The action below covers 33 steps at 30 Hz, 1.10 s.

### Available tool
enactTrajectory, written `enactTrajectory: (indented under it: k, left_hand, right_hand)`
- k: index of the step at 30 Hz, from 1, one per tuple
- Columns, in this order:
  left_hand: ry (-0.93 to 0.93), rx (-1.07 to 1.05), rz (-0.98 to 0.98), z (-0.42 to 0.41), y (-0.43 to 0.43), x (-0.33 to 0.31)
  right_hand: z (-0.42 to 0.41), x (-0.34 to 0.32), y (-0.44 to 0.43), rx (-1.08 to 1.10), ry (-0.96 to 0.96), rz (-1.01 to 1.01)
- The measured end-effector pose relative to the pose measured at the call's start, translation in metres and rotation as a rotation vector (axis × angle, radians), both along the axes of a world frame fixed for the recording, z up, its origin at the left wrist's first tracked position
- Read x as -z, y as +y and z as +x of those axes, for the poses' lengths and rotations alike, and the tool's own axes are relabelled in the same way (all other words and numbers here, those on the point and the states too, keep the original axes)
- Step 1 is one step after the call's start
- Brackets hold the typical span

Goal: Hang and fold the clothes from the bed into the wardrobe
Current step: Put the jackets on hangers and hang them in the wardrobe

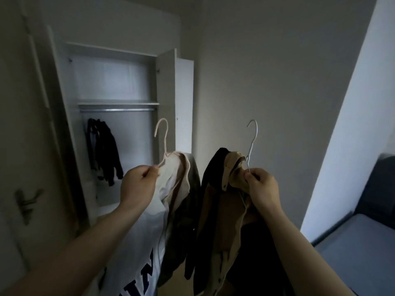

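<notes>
My left hand point(139, 184) pinches the neck of a pale pink hanger point(162, 135) that carries a white shirt with dark blue letters point(136, 242) and an olive garment behind it. My right hand point(261, 189) pinches a white wire hanger point(253, 135) loaded with a tan and black jacket point(220, 210). Both hangers are raised in front of me, hooks upward. The open wardrobe point(115, 82) stands ahead on the left, with a metal rail point(117, 110) under its shelf. A dark garment point(103, 150) hangs at the rail's left end.
The wardrobe's right door point(167, 99) stands open beside the pink hook. A room door with a lever handle point(25, 201) fills the left edge. The grey bed point(359, 248) lies at the lower right, under a white wall.
</notes>
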<state>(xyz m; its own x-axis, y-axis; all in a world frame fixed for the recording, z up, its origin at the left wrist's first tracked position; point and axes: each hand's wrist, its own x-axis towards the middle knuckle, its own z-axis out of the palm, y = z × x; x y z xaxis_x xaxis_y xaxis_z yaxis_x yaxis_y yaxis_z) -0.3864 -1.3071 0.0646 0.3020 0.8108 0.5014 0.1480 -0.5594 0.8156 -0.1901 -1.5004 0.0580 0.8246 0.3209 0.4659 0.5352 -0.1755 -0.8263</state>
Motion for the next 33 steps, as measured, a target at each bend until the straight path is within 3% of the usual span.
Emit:
enactTrajectory:
  k: [6,11,23,33]
  left_hand:
    - [0.049,-0.129,-0.04,-0.023,0.042,0.004]
    - [0.047,-0.163,-0.104,-0.044,0.086,0.017]
    - [0.059,-0.136,-0.207,-0.052,0.227,0.025]
    - [0.101,-0.138,-0.181,-0.032,0.332,0.042]
  right_hand:
    - [0.005,0.003,0.076,-0.151,0.018,0.03]
    - [0.0,0.018,0.142,-0.252,0.016,-0.068]
    - [0.002,0.019,0.289,-0.262,-0.026,-0.146]
    - [0.019,0.026,0.386,-0.218,-0.014,-0.154]
